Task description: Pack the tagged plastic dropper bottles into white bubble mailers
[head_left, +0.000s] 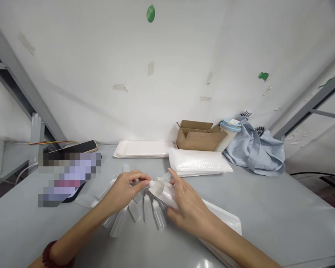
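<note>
Bubble mailer (167, 193) is above the middle of the tabletop (281, 208), mouth end toward the left. Small white tip (151, 183) at that mouth, probably a bottle's cap end; its body isn't visible, so can't tell how deep it sits.

Left hand (131, 184): thumb and fingertips pinching the tip. Right hand (185, 203): curled round the mailer near its mouth, thumb and fingers on opposite sides. White sheet (226, 217) runs out under the right wrist; can't tell whether it's the same mailer.

Handling, my judgement: right hand should grip lightly so the mouth gapes and doesn't pinch flat. Line the tip up with the sleeve's length; crooked, it would likely snag the film edge. Soft film probably creases easily, so small, straight moves.

Clear bottles (147, 208) lie loose below and around the left hand; low sweeps might roll them. Behind: flat white stack (145, 149), bubble-wrap stack (199, 162), open cardboard box (203, 140), lidded cup (227, 136), blue cloth (257, 149). Phone (91, 146) far left.
</note>
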Action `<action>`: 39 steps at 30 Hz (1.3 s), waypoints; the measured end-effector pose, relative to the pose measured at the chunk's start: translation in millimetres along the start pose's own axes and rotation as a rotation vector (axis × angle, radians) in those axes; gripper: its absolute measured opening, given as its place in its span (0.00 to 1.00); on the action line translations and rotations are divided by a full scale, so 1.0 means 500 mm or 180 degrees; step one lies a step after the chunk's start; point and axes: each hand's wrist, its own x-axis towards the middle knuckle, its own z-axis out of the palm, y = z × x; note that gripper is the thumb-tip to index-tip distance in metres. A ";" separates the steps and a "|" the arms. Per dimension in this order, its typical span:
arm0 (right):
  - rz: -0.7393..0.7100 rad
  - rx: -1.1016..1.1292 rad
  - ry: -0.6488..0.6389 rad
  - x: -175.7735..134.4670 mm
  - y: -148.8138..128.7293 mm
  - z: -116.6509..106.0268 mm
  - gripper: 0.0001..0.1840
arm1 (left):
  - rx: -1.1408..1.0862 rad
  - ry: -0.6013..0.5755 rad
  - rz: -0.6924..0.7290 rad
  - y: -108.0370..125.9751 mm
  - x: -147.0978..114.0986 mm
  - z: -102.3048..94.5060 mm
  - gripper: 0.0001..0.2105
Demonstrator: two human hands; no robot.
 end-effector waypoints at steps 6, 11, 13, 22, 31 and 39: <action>0.0084 0.0073 -0.0019 0.002 -0.005 0.002 0.48 | -0.0083 0.0502 -0.0308 -0.006 0.004 0.016 0.14; 0.0091 0.0330 0.0021 0.002 -0.004 0.007 0.47 | -0.0118 0.0752 -0.0562 -0.007 0.001 0.030 0.15; 0.0114 0.0422 -0.0005 0.002 -0.003 0.008 0.47 | -0.0105 0.0856 -0.0629 -0.007 0.000 0.032 0.17; 0.0386 0.0547 0.0142 0.007 -0.010 0.006 0.28 | -0.0071 0.0774 -0.0479 0.005 -0.006 0.039 0.16; 0.0925 0.0551 0.0199 0.026 0.005 0.006 0.13 | -0.0070 0.0693 -0.0525 0.028 -0.028 0.038 0.13; 0.0892 0.1098 0.0692 0.029 0.001 -0.016 0.13 | -0.0116 0.1003 -0.0163 0.038 -0.052 0.054 0.16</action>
